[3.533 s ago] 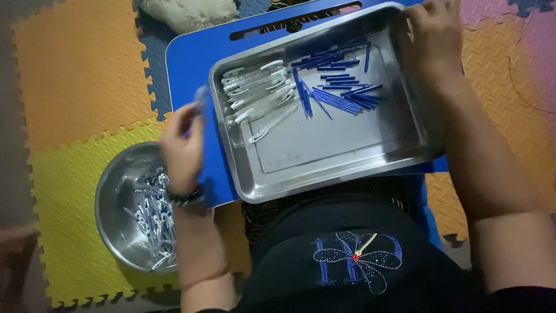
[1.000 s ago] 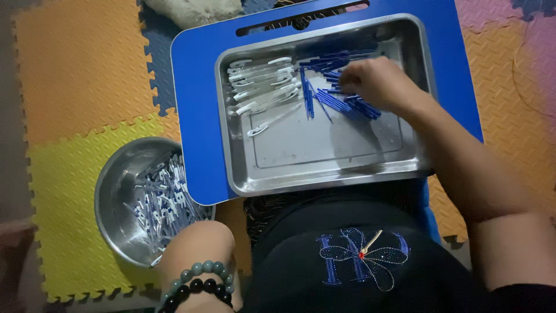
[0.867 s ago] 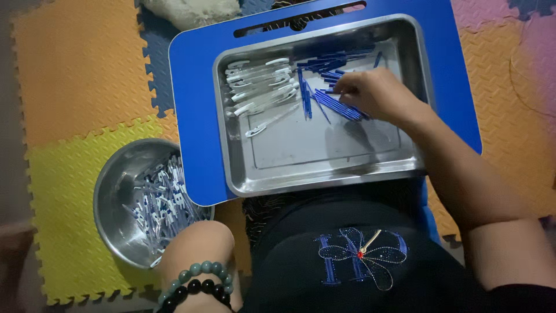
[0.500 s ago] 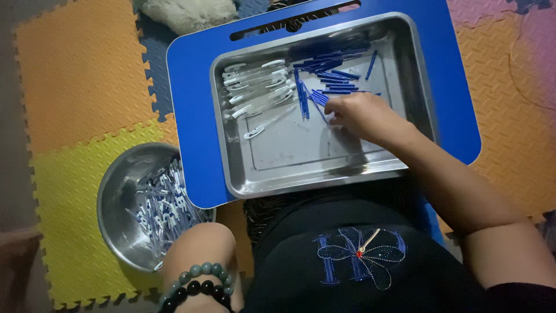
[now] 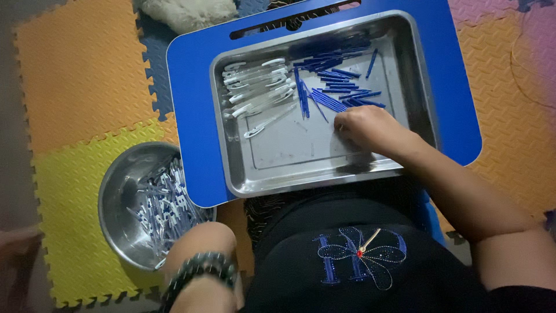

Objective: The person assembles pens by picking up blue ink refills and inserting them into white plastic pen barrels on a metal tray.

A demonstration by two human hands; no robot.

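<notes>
A steel tray [image 5: 255, 174] lies on a blue lap board [image 5: 191, 116]. It holds a pile of thin blue sticks [image 5: 333, 81] at the back right and clear white-tipped pieces [image 5: 258, 87] at the back left. My right hand [image 5: 368, 128] rests inside the tray with curled fingers, its fingertips at the near edge of the blue sticks. What the fingers enclose is hidden. My left hand [image 5: 197, 237], with a bead bracelet on the wrist, hangs at the near right rim of a round steel bowl [image 5: 116, 197]. The bowl holds several assembled blue-and-clear pieces [image 5: 165, 206]. The left fingers are out of sight.
Orange, yellow and pink foam floor mats [image 5: 81, 75] surround the board. A pale fluffy thing [image 5: 182, 11] lies beyond the board's far edge. My dark clothing with an embroidered flower [image 5: 359, 255] fills the bottom middle.
My right hand has drawn back from the blue stick pile toward the tray's middle. The left hand left the board's edge and dropped beside the bowl. The tray now sits level.
</notes>
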